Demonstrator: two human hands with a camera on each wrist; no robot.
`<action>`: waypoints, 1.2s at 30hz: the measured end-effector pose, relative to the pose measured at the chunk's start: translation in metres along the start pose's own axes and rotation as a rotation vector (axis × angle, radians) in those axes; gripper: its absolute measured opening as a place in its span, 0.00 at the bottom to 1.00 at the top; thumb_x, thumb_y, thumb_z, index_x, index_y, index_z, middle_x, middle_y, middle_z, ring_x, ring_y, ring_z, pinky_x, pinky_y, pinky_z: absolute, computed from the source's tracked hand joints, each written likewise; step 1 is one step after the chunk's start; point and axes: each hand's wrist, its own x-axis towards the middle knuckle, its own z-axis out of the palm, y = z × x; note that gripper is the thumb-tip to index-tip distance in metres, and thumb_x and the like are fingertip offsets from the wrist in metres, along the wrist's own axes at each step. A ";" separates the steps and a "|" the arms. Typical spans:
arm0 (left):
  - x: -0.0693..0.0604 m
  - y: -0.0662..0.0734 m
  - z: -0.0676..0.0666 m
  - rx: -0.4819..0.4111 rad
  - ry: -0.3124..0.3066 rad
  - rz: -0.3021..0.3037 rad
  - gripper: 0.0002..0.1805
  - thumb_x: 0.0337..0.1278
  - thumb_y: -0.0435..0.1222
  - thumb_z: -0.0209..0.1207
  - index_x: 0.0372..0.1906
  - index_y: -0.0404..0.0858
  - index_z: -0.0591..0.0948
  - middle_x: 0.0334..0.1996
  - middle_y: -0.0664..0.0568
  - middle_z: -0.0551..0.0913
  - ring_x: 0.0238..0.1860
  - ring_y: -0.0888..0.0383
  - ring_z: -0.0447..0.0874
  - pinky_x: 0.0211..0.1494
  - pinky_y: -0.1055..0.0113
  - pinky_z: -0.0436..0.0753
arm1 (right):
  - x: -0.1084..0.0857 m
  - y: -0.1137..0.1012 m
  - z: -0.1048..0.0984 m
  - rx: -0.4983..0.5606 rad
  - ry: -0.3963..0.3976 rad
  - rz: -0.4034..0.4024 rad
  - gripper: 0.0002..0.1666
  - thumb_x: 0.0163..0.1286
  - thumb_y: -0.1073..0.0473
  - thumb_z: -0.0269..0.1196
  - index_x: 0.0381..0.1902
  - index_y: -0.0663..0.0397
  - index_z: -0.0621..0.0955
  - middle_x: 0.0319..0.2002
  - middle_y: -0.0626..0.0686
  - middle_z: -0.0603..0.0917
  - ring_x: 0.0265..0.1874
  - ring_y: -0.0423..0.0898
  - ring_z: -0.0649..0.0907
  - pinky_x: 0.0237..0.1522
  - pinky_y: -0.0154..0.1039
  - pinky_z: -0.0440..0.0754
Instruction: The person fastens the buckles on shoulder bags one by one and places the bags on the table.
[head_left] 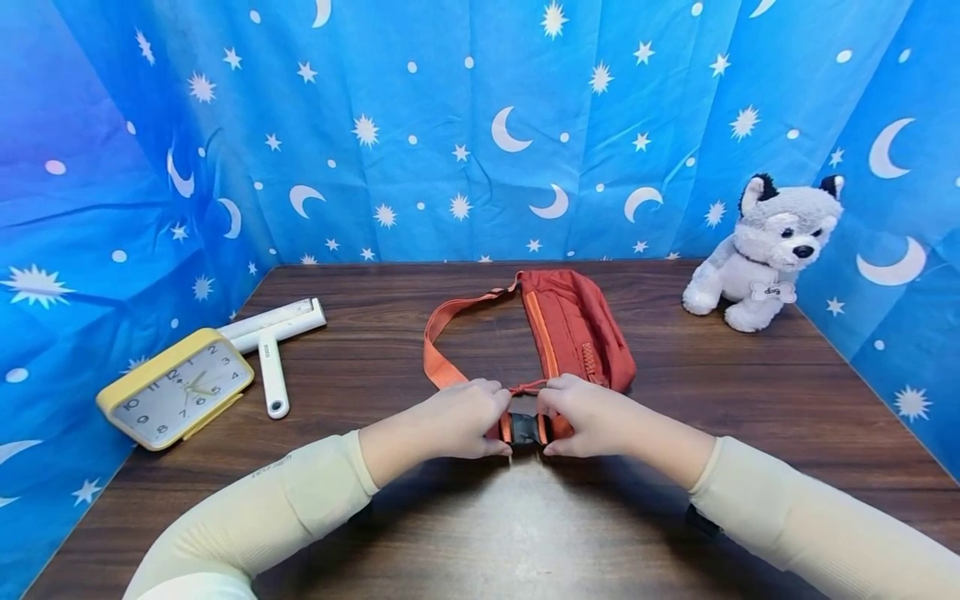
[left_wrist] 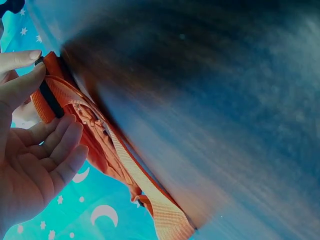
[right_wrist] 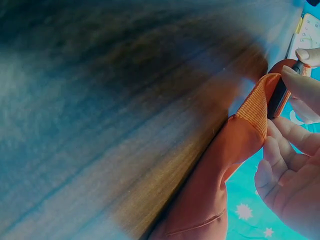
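A rust-red waist bag (head_left: pixel 581 329) lies on the wooden table, its orange strap (head_left: pixel 444 333) looping out to the left. In front of the bag, the strap's black buckle (head_left: pixel 527 428) sits between the two hands, its halves together. My left hand (head_left: pixel 468 419) pinches the buckle's left end between thumb and fingers. On the opposite end, my right hand (head_left: pixel 588 417) pinches in the same way. The left wrist view shows the black buckle edge (left_wrist: pixel 51 97) with orange webbing (left_wrist: pixel 120 145) running from it. Webbing also folds over the buckle (right_wrist: pixel 282 95) in the right wrist view.
At the left stands a yellow alarm clock (head_left: pixel 183 387), with a white T-shaped squeegee-like tool (head_left: pixel 273 375) beside it. A grey-and-white plush husky (head_left: pixel 765 250) sits at the back right. Blue star-patterned cloth (head_left: pixel 427 125) hangs around the table (head_left: pixel 652 508).
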 end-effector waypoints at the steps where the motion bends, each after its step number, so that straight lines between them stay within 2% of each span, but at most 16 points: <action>1: 0.000 0.000 0.000 0.000 -0.002 -0.001 0.26 0.47 0.57 0.64 0.38 0.39 0.76 0.27 0.57 0.70 0.28 0.62 0.68 0.30 0.69 0.70 | 0.000 0.000 0.000 -0.012 -0.003 0.001 0.22 0.49 0.50 0.74 0.35 0.51 0.75 0.33 0.46 0.73 0.33 0.41 0.72 0.34 0.37 0.74; 9: 0.001 0.001 0.003 0.020 0.016 0.015 0.24 0.47 0.55 0.65 0.37 0.40 0.76 0.27 0.58 0.70 0.29 0.61 0.70 0.31 0.68 0.71 | 0.003 -0.003 0.001 -0.092 0.006 0.012 0.22 0.47 0.47 0.75 0.33 0.50 0.76 0.33 0.44 0.74 0.36 0.43 0.75 0.34 0.38 0.75; 21: 0.002 0.004 0.004 0.049 -0.028 0.001 0.23 0.47 0.56 0.65 0.36 0.41 0.76 0.29 0.57 0.72 0.32 0.60 0.72 0.32 0.67 0.73 | 0.003 -0.005 0.001 -0.122 -0.019 0.027 0.23 0.46 0.47 0.74 0.34 0.50 0.76 0.34 0.45 0.76 0.38 0.44 0.75 0.33 0.38 0.76; 26: 0.003 0.004 0.004 0.057 -0.058 0.000 0.23 0.47 0.55 0.65 0.35 0.41 0.76 0.30 0.56 0.73 0.33 0.59 0.73 0.33 0.67 0.73 | 0.005 -0.007 0.001 -0.159 -0.014 0.016 0.23 0.46 0.46 0.74 0.32 0.50 0.76 0.32 0.44 0.75 0.37 0.44 0.76 0.31 0.37 0.76; 36: 0.006 0.007 0.002 0.058 -0.133 -0.020 0.22 0.48 0.54 0.66 0.36 0.41 0.76 0.31 0.56 0.73 0.34 0.59 0.74 0.34 0.68 0.74 | 0.009 -0.008 0.003 -0.215 -0.065 0.036 0.24 0.45 0.45 0.74 0.31 0.50 0.76 0.30 0.44 0.73 0.33 0.44 0.73 0.30 0.38 0.73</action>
